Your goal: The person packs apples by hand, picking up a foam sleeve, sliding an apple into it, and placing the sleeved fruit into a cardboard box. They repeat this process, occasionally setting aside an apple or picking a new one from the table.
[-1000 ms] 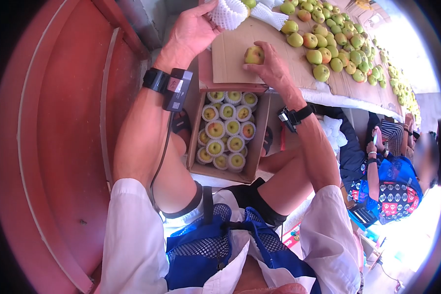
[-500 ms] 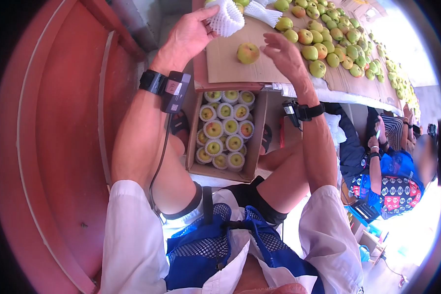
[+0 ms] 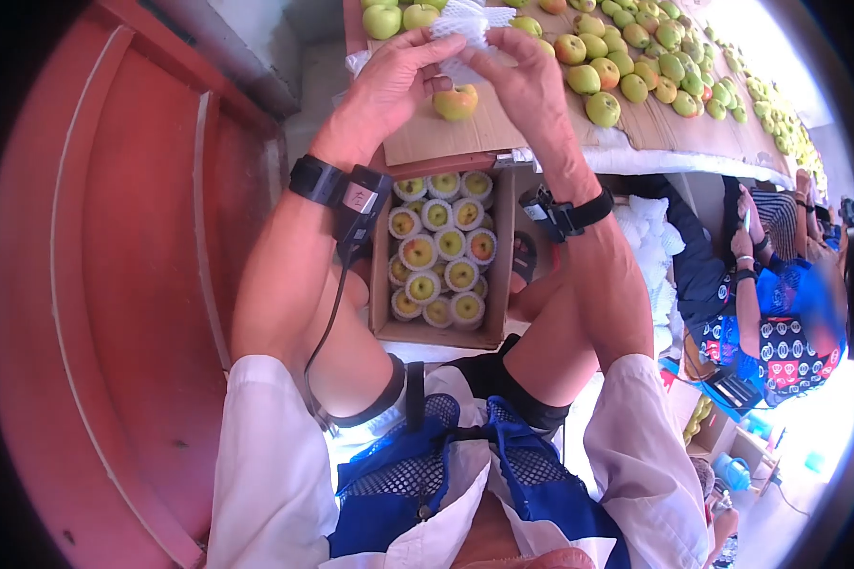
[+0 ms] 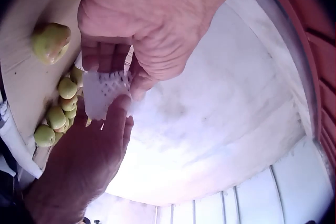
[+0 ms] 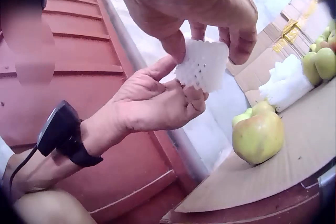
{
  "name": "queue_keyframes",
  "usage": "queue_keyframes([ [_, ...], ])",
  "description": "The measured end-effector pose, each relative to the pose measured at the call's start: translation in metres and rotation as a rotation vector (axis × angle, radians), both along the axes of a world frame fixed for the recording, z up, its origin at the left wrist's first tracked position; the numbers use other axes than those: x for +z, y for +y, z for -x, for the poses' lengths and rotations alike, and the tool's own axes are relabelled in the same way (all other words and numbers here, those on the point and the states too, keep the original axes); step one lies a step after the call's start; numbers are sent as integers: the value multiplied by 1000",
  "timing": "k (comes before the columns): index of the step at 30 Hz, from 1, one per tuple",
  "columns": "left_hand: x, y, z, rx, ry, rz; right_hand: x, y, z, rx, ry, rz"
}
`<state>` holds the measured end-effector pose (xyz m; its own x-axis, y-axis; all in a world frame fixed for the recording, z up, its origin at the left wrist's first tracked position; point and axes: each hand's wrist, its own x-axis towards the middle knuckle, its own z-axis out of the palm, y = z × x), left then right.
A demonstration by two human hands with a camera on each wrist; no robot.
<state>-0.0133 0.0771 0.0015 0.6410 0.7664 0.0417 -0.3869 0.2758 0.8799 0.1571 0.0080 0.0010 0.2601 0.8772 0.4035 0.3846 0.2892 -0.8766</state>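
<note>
A white foam fruit net (image 5: 202,65) is held up between both hands over the cardboard-covered table. My left hand (image 3: 384,90) grips one side of it, thumb and fingers curled at its edge. Fingers and thumb of my right hand (image 3: 533,93) pinch the net from the other side, as the left wrist view also shows. Just below the hands, a single yellow-green apple with a red blush (image 3: 456,104) sits on the cardboard (image 3: 413,133), touched by neither hand.
An open carton (image 3: 446,335) of apples in foam nets stands between the knees. Loose apples (image 3: 626,71) cover the table to the right. More foam nets (image 5: 287,85) lie at the back. A red panelled door (image 3: 123,284) is at left; another person (image 3: 778,294) sits at right.
My right hand let go of the apple on the cardboard, drew back, then moved left to the foam net. The left hand has kept hold of the net throughout.
</note>
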Motion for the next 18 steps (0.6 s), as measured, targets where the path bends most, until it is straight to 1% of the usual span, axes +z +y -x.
queue_keyframes([
  [1, 1, 0, -2, 7, 13, -21, 2, 2, -7, 5, 102, -5],
  [2, 2, 0, -2, 43, 113, -105, 4, 3, -14, 10, 204, -12],
  [3, 12, -4, 1, 79, 210, -191, 7, 2, -21, 41, 309, -30],
  [4, 18, -6, 2, 113, 306, -277, 6, 5, -28, 29, 344, -50],
  [6, 6, -2, 0, 95, 612, -685, 3, 12, -40, 5, 409, -93],
  [7, -2, -1, -2, 85, 758, -891, 17, 2, -30, -51, 449, -140],
  [10, -24, -2, -11, 31, 957, -1080, 29, -5, -27, -24, 413, -87],
  [13, -38, 7, -18, -99, 1019, -1197, 18, 2, -32, 10, 453, -114],
  [16, -42, 11, -16, -106, 1036, -1187, 14, 5, -37, 26, 449, -107],
  [18, -50, 21, -12, -69, 956, -910, 18, -1, -38, 5, 459, -105],
])
